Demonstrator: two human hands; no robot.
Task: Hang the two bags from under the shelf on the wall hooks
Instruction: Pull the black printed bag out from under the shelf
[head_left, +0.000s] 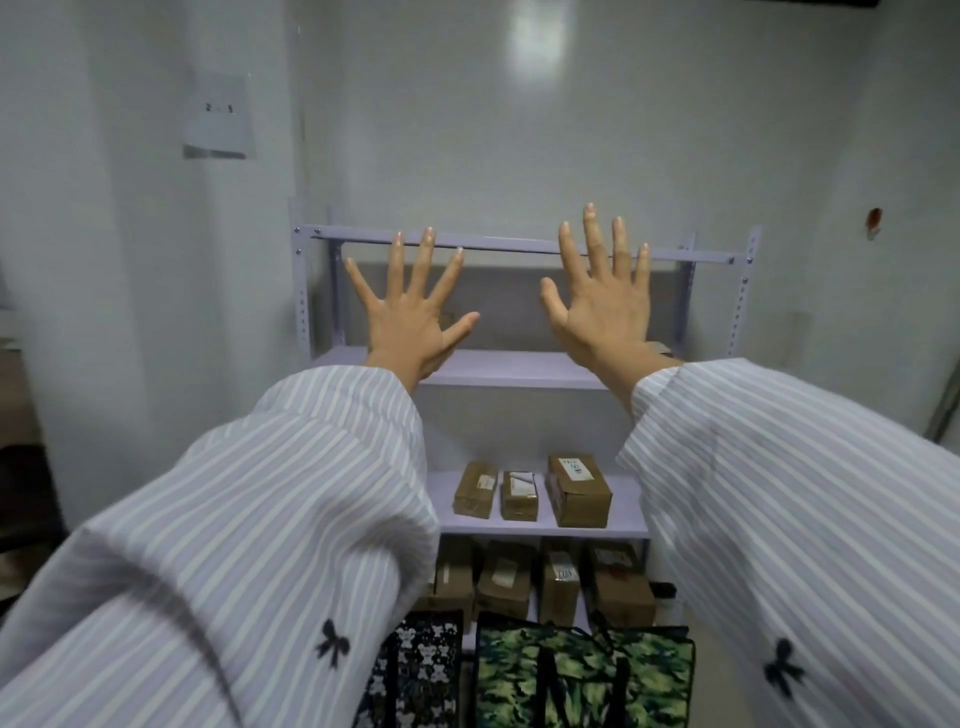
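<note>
Bags, one camouflage (582, 680) and one black-white (423, 670), stand upright on the floor below the shelf (519, 366), far beneath both spread, empty hands: left hand (410, 317), right hand (602, 306).

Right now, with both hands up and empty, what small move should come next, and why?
Probably lower the right hand toward the green camouflage bag. Both it and the left hand are spread open, holding nothing, while that bag and the black-and-white patterned bag stand at the shelf's foot.
</note>
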